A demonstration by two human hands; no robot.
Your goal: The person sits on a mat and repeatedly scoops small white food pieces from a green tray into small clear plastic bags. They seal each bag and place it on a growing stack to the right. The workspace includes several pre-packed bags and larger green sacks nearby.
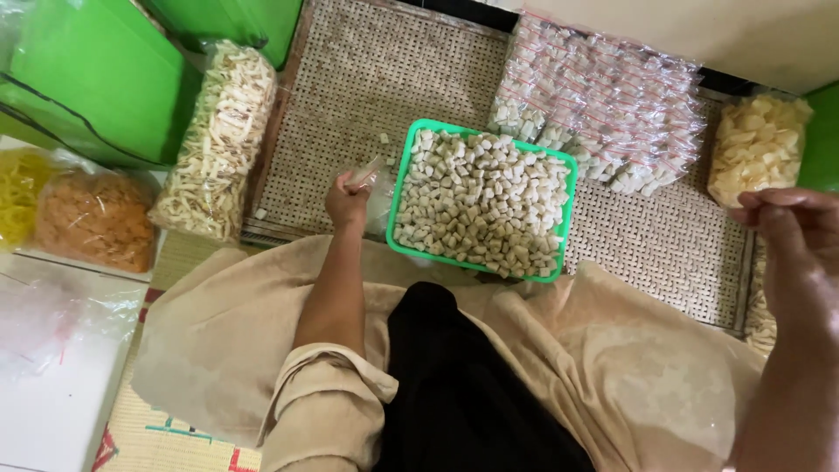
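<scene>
In the head view, a small clear plastic bag (371, 179) is pinched in the left hand (348, 203), just beside the 9 o'clock edge of a green plastic tray (398, 188) filled with pale cube-shaped snacks (481, 201). The tray is set on a woven mat (367, 79). The right hand (800, 232) is raised at 3 o'clock, well apart from the tray, with fingers curled; whether anything is gripped cannot be told. A heap of small filled bags (612, 105) lies at 1 o'clock, and a long bag of stick snacks (218, 140) at 10 o'clock.
</scene>
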